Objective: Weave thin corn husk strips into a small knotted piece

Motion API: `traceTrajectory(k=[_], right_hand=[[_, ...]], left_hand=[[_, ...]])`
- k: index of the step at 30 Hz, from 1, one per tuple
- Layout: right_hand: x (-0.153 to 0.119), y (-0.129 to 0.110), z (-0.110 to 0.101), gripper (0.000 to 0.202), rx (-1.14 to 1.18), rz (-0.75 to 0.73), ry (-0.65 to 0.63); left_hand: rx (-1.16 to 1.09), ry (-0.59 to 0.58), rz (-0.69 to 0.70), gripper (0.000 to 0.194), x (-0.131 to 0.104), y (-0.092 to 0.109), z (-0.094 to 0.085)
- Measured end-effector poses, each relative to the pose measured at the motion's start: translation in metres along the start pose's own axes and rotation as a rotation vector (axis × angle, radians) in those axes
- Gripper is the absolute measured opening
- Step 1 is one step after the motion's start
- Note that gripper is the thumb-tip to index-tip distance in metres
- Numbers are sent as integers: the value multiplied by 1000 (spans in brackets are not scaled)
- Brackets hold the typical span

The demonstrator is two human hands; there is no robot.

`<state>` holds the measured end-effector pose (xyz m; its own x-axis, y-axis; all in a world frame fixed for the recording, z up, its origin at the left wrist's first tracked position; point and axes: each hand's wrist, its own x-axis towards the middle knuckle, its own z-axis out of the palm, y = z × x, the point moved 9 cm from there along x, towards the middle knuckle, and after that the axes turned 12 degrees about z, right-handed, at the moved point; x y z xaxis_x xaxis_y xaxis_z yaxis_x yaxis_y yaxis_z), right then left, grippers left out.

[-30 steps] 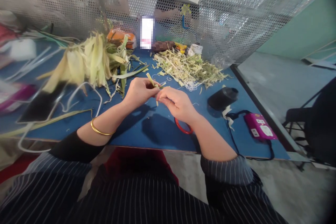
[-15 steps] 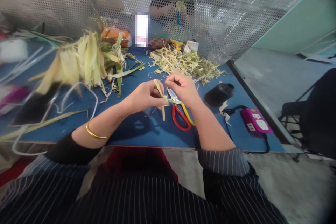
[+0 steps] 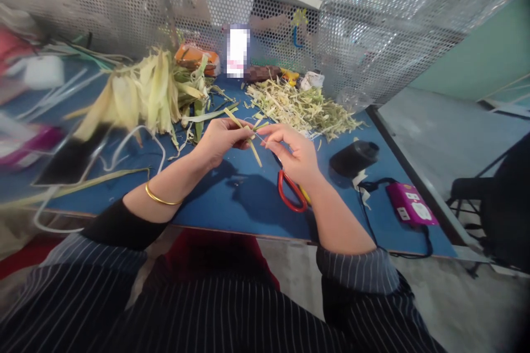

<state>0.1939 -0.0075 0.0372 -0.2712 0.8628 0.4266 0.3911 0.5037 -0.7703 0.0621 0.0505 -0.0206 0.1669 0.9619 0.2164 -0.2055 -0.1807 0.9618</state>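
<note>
Left hand [image 3: 226, 142], thumb pressed to fingers, pinches flat, fibrous strips [image 3: 256, 155] above the table [image 3: 199, 210]; right hand [image 3: 296, 153], loosely curled, grips fine thread [image 3: 260, 137] between fingertips (red-handled scissors [image 3: 295, 186] beneath).

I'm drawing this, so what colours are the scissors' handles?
One handle is red; the other handle is yellow, seen in the head view.

The middle strip [image 3: 255, 153] looks dry and fibrous, the husks [image 3: 153, 85] at far left papery and matt, the shreds [image 3: 298, 102] at far right rough. The scissors [image 3: 295, 208] have smooth, glossy plastic handles. The bracelet [image 3: 159, 199] is polished metal, the right sleeve [image 3: 358, 267] matt cloth, the blue table [image 3: 244, 218] smooth and matt.
</note>
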Motion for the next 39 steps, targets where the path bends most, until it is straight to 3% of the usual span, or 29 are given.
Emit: traceTrajectory(k=[3,9,16,21,25,28,32,35,39], right_hand=[[-3,-3,9,15,53,7,-52],[-10,-11,29,16,-137,-94,-154],[-3,-20,-7,13,-113,-98,109],[8,-5,-21,18,5,27,148],[13,25,-21,16,4,223,116],[12,48,-10,15,-89,319,25],[8,60,4,14,-290,345,-87],[7,47,3,15,-328,281,-69],[5,15,-1,16,-168,78,28]], left_hand=[[56,-15,25,14,-2,2,3],[193,-60,94,15,-4,6,9],[361,-253,162,26,-8,11,22],[169,-450,63,30,-24,11,52],[31,-494,-9,30,-31,12,63],[3,-430,-6,28,-27,12,55],[-23,-164,-59,24,-13,1,23],[-67,-11,-108,24,-7,-9,5],[-126,56,-174,21,-7,-21,2]])
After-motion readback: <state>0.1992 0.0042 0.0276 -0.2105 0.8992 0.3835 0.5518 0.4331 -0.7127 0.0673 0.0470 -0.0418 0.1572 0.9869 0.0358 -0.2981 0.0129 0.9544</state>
